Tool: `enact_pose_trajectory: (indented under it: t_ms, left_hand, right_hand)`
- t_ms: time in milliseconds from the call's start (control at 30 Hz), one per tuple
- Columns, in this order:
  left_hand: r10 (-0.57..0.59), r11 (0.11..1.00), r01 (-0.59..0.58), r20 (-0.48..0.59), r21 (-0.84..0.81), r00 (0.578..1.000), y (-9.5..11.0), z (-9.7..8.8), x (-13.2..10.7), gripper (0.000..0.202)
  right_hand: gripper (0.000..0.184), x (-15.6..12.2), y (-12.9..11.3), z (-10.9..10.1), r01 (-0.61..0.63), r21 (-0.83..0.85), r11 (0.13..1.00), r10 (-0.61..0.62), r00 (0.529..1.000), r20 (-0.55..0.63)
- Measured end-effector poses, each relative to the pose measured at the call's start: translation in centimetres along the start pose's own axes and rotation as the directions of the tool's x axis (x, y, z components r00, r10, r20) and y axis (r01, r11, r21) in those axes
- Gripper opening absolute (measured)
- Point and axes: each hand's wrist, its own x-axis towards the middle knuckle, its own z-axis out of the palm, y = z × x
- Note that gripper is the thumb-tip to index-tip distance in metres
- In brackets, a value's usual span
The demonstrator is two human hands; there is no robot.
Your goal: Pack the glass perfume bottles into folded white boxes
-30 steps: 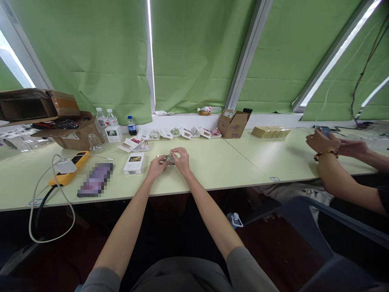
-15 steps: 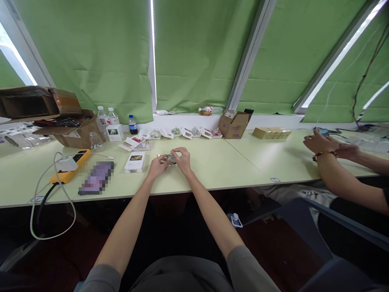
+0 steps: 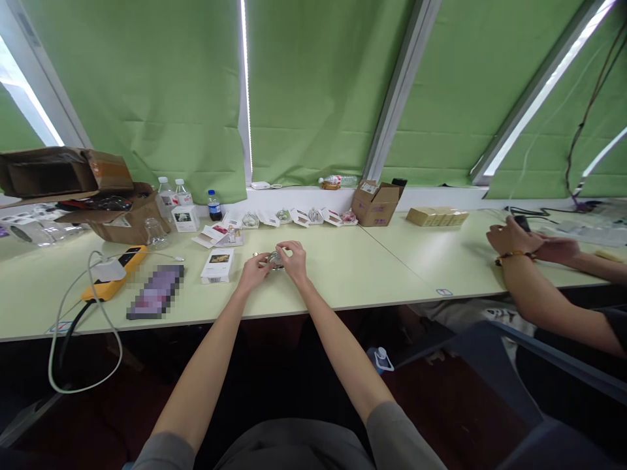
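Note:
Between my two hands, over the pale table (image 3: 362, 274), is a small round clear glass-like piece (image 3: 275, 260); the fingers partly cover it. My left hand (image 3: 253, 271) grips its left side, with a small gold-coloured bit (image 3: 255, 254) showing by the fingertips. From the right, my right hand (image 3: 294, 262) pinches at its upper edge. Left of my hands a white box (image 3: 217, 266) with a dark picture on top lies on the table. Behind it is an opened white box (image 3: 215, 234) with its flap up.
Several opened white boxes (image 3: 298, 217) line the back, beside a cardboard carton (image 3: 378, 202). A phone (image 3: 155, 292), a yellow power strip (image 3: 115, 274) and a looped white cable lie left. At right, a co-worker's hands (image 3: 519, 238) hold a dark object. Yellowish boxes (image 3: 437, 216) stand between.
My right hand's fingers have shifted slightly at the round piece, which both hands still hold. The co-worker's hands have moved a little, and the dark object there shows more.

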Motion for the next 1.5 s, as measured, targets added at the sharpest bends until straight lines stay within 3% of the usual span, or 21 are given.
enact_pose_trajectory:
  t_ms: [667,867,1033,1267,1500]
  left_hand:
    - [0.03,0.999,-0.031,0.034,0.016,0.999,0.0,-0.2,0.1,0.043]
    - [0.022,1.0,-0.022,0.006,0.022,1.0,-0.3,0.0,0.1,0.046]
    - [0.011,1.0,-0.011,0.02,-0.001,1.0,-0.5,0.0,0.2,0.047]
    - [-0.017,0.997,0.017,0.003,-0.076,1.0,-0.3,0.1,0.2,0.043]
    - [0.023,0.999,-0.023,-0.013,-0.04,1.0,-0.2,0.1,0.1,0.038]
  right_hand:
    - [0.021,-0.1,-1.1,-0.7,0.004,0.071,0.997,0.0,0.999,-0.055]
    - [0.027,0.0,-0.4,-0.8,-0.104,0.039,0.994,0.107,0.991,-0.081]
    - [0.026,-0.1,0.8,-1.4,-0.186,0.002,0.982,0.186,0.981,0.061]
    - [0.038,-0.7,1.5,-2.5,-0.154,-0.119,0.981,0.183,0.938,0.294]
    - [0.035,-0.9,1.8,-3.2,-0.163,-0.111,0.98,0.194,0.905,0.379]
